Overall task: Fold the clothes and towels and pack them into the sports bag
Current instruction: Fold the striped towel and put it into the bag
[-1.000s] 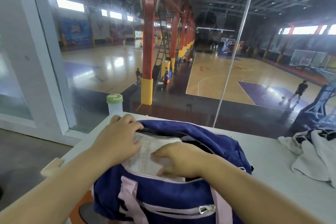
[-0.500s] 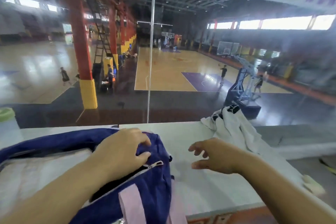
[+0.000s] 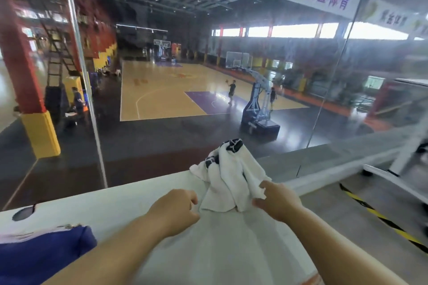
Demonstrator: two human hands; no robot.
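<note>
The towel (image 3: 228, 183) lies on the worktop (image 3: 129, 203) at its far edge, with the glass pane (image 3: 162, 136) behind it. The left hand (image 3: 173, 210) is just left of the towel, and the right hand (image 3: 278, 201) is at its right edge. The sports bag (image 3: 41, 254) sits well left of the towel, nearer the person.

A white ledge (image 3: 129, 201) lies under the left hand (image 3: 173, 211) and right hand (image 3: 278, 203), a glass wall (image 3: 148, 159) just beyond. Through it — a wooden basketball court (image 3: 162, 95), a blue hoop stand (image 3: 257, 109) ahead of the right hand, a red-and-yellow pillar (image 3: 30, 99) far off to the left. High windows (image 3: 294, 30) glow above — grey floor (image 3: 342, 233) with black-and-yellow tape (image 3: 382, 217) lies right of the right hand
</note>
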